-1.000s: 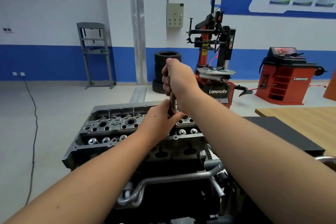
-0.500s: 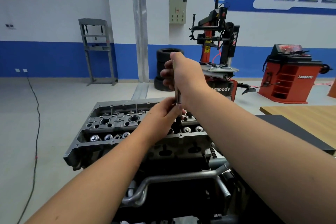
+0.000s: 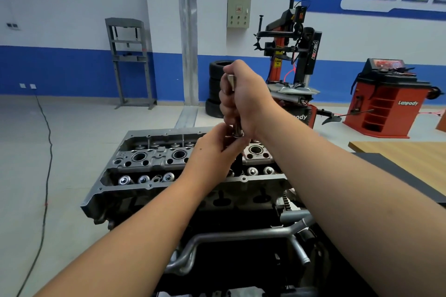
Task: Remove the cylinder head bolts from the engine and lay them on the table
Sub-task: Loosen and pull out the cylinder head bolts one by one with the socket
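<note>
Grey alu cylinder head w/ shiny valve caps, R hand fisted round upright steel socket tool above it, L hand pinching tool's lower end, forearms hide head's right part, wooden table right of head.

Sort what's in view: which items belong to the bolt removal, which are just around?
In the job:
- grey aluminium cylinder head
- steel socket tool, gripped by right hand
- left hand, fingers at the tool's lower end
- wooden table

Just around:
- red tyre changer
- red wheel balancer
- stacked black tyres
- grey shop press
</note>
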{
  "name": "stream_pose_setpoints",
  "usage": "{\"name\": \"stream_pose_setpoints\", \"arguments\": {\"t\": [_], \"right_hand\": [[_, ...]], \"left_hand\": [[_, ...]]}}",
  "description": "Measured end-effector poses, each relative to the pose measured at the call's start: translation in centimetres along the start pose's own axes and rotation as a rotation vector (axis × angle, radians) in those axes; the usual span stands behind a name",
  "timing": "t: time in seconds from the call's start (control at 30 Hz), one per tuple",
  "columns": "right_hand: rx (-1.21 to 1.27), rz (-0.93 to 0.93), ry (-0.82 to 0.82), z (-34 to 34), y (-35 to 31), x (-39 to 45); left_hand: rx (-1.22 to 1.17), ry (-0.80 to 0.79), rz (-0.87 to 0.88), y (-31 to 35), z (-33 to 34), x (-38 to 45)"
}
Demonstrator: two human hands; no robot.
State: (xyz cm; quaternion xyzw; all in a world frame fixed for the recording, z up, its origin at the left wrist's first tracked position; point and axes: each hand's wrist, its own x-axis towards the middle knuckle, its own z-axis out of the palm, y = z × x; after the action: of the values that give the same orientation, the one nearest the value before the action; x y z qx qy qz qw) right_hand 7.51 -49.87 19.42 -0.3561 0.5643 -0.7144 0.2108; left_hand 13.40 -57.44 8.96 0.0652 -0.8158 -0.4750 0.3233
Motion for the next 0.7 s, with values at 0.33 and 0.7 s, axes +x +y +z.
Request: {"name": "stream_pose_setpoints", "arguments": {"t": [0.33,0.7], "right_hand": [[-0.017,0.025,-0.047,-1.0,-0.4,-0.7],[-1.715,-0.307,-0.058,-0.3,-8.5,-2.1]], "left_hand": [[0.001,-0.130,-0.003,0.2,-0.3,-0.4],[0.054,-0.095,0.003,0.4,0.2,-0.4]]}}
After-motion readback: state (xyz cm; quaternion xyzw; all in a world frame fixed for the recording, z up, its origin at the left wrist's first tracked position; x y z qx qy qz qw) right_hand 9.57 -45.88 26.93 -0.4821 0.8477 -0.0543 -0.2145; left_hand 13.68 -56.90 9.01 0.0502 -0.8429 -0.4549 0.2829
